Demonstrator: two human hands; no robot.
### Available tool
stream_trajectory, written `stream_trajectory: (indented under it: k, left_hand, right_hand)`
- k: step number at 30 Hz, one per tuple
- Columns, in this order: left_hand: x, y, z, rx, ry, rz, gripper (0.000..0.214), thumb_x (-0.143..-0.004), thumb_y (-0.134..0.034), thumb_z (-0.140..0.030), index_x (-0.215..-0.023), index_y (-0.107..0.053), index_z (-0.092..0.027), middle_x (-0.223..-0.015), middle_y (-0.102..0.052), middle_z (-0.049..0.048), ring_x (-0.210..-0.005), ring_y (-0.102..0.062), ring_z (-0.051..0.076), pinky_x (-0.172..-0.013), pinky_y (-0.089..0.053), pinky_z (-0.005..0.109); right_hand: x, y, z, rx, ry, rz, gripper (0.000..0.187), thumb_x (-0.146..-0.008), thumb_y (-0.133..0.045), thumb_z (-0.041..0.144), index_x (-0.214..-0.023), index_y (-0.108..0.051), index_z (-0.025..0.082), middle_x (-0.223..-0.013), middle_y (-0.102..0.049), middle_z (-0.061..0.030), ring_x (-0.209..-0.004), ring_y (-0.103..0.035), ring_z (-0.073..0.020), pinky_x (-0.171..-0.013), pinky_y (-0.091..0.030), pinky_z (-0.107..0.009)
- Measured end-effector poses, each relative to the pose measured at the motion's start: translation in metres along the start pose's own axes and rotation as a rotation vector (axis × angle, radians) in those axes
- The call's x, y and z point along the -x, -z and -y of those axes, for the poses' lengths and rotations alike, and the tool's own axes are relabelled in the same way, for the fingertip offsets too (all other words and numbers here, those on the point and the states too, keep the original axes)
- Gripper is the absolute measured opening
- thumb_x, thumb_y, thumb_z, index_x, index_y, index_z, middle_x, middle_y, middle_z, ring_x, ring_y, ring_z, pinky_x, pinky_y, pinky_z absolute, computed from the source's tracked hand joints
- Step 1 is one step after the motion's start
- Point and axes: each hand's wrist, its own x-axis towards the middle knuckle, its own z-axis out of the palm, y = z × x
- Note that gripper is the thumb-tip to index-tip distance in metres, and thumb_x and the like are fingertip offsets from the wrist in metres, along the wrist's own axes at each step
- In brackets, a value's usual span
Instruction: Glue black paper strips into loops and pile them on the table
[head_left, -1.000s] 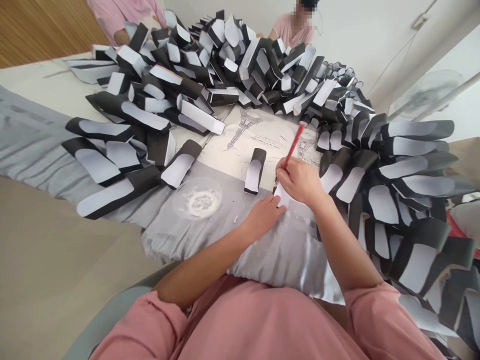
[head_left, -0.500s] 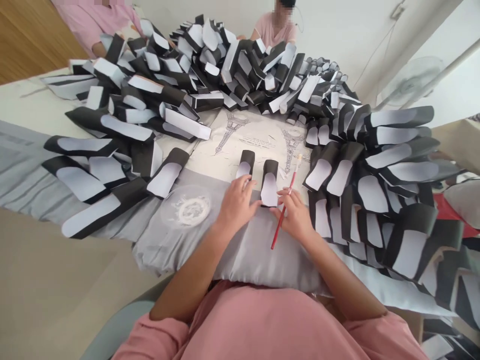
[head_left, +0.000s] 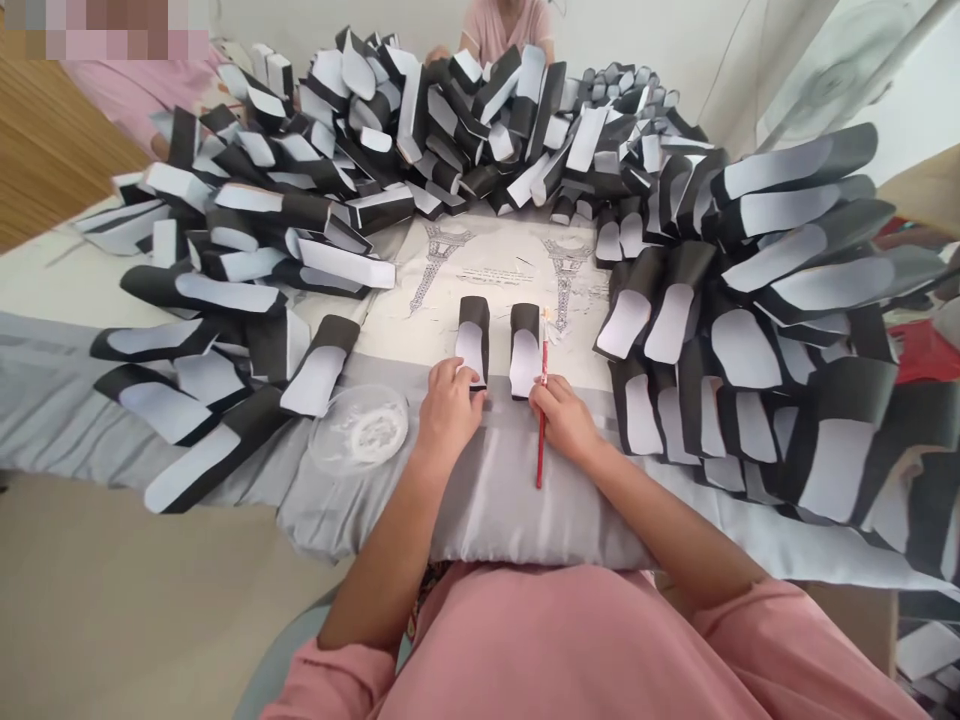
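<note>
Two black-and-white paper pieces lie side by side on a printed cloth with Eiffel Tower drawings (head_left: 435,265). My left hand (head_left: 450,410) rests its fingers on the near end of the left piece (head_left: 472,345). My right hand (head_left: 564,420) grips a thin red stick with a pale tip (head_left: 543,400), and its fingers sit just below the right piece (head_left: 525,350). The lower ends of the left piece are partly hidden by my fingers.
Heaps of similar black-and-white pieces (head_left: 375,130) surround the cloth on three sides. A round transparent lid with white residue (head_left: 358,430) lies left of my hands on a grey cushion (head_left: 495,510). A person in pink (head_left: 508,20) sits opposite, and a fan (head_left: 840,70) stands at upper right.
A second piece now lies next to the first. The red stick has dropped from raised over the paper to low in my right hand, and my left hand has moved onto the left piece.
</note>
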Motion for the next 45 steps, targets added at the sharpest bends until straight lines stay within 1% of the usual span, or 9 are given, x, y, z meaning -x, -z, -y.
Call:
stream_trajectory:
  k: [2, 9, 15, 31, 34, 36, 40, 43, 45]
  left_hand:
    - [0.0, -0.003, -0.001, 0.01, -0.021, 0.035, 0.004, -0.087, -0.064, -0.016, -0.089, -0.065, -0.018, -0.13, -0.059, 0.0152, -0.13, -0.051, 0.032, -0.108, -0.047, 0.048]
    - [0.006, -0.011, -0.016, 0.06, -0.135, 0.128, 0.01, -0.089, -0.058, -0.018, -0.087, -0.068, -0.021, -0.128, -0.061, 0.0114, -0.129, -0.051, 0.03, -0.107, -0.048, 0.048]
    - [0.006, -0.009, -0.019, 0.049, -0.109, 0.111, 0.01, -0.09, -0.059, -0.019, -0.088, -0.068, -0.021, -0.129, -0.06, 0.0111, -0.128, -0.05, 0.03, -0.103, -0.051, 0.047]
    - [0.006, -0.011, -0.016, 0.048, -0.126, 0.094, 0.01, -0.091, -0.059, -0.02, -0.088, -0.069, -0.021, -0.13, -0.06, 0.0103, -0.129, -0.048, 0.03, -0.107, -0.048, 0.047]
    - [0.005, -0.011, -0.014, 0.052, -0.122, 0.094, 0.008, -0.089, -0.061, -0.02, -0.087, -0.069, -0.021, -0.131, -0.06, 0.0098, -0.129, -0.048, 0.03, -0.108, -0.047, 0.047]
    - [0.006, -0.01, -0.013, 0.053, -0.125, 0.091, 0.003, -0.086, -0.067, -0.021, -0.087, -0.07, -0.021, -0.132, -0.06, 0.0103, -0.13, -0.048, 0.031, -0.11, -0.045, 0.048]
    - [0.005, 0.001, -0.012, 0.057, -0.129, 0.04, 0.016, -0.08, -0.075, -0.026, -0.094, -0.07, -0.02, -0.132, -0.06, 0.0128, -0.133, -0.048, 0.032, -0.113, -0.042, 0.048]
    - [-0.002, 0.019, -0.02, 0.088, -0.099, 0.027, 0.019, -0.088, -0.065, -0.027, -0.105, -0.067, -0.02, -0.123, -0.065, 0.0116, -0.119, -0.06, 0.027, -0.103, -0.05, 0.042]
    - [-0.01, 0.032, -0.03, 0.085, -0.064, 0.087, 0.021, -0.093, -0.058, -0.026, -0.111, -0.065, -0.018, -0.115, -0.069, 0.0101, -0.1, -0.067, 0.022, -0.093, -0.053, 0.037]
  right_hand:
    - [0.0, 0.0, 0.0, 0.003, 0.004, 0.014, 0.025, -0.089, -0.042, 0.001, -0.088, -0.056, 0.022, -0.095, -0.06, -0.0097, -0.105, -0.051, -0.025, -0.084, -0.048, -0.034]
    - [0.002, 0.0, -0.001, -0.012, 0.016, 0.044, 0.028, -0.088, -0.042, -0.001, -0.089, -0.057, 0.022, -0.098, -0.059, -0.0088, -0.104, -0.049, -0.0237, -0.081, -0.046, -0.032]
    - [0.003, 0.001, -0.001, -0.021, 0.026, 0.063, 0.028, -0.09, -0.041, 0.001, -0.09, -0.059, 0.023, -0.1, -0.06, -0.0094, -0.108, -0.05, -0.0247, -0.084, -0.049, -0.035]
    - [0.002, 0.001, 0.0, -0.046, 0.046, 0.058, 0.027, -0.092, -0.04, 0.003, -0.088, -0.058, 0.023, -0.099, -0.062, -0.0097, -0.112, -0.054, -0.0242, -0.089, -0.052, -0.037]
    - [0.001, 0.0, -0.001, -0.064, 0.053, 0.049, 0.027, -0.093, -0.041, 0.004, -0.088, -0.059, 0.023, -0.101, -0.064, -0.0099, -0.116, -0.055, -0.0241, -0.096, -0.052, -0.04]
    - [0.001, 0.001, -0.001, -0.053, 0.062, 0.033, 0.027, -0.092, -0.042, 0.004, -0.088, -0.06, 0.023, -0.104, -0.067, -0.0098, -0.121, -0.056, -0.0248, -0.106, -0.047, -0.048]
    - [0.001, 0.005, 0.0, -0.057, 0.06, -0.02, 0.026, -0.09, -0.045, 0.004, -0.088, -0.061, 0.023, -0.112, -0.071, -0.0078, -0.128, -0.055, -0.0258, -0.118, -0.032, -0.061]
    - [0.001, 0.01, 0.001, -0.136, 0.019, -0.127, 0.02, -0.09, -0.048, 0.009, -0.085, -0.06, 0.024, -0.115, -0.072, -0.0068, -0.125, -0.057, -0.025, -0.117, -0.034, -0.06]
    - [0.001, 0.011, 0.001, -0.181, -0.021, -0.204, 0.017, -0.089, -0.049, 0.011, -0.083, -0.059, 0.024, -0.115, -0.072, -0.0073, -0.124, -0.058, -0.0251, -0.114, -0.039, -0.057]
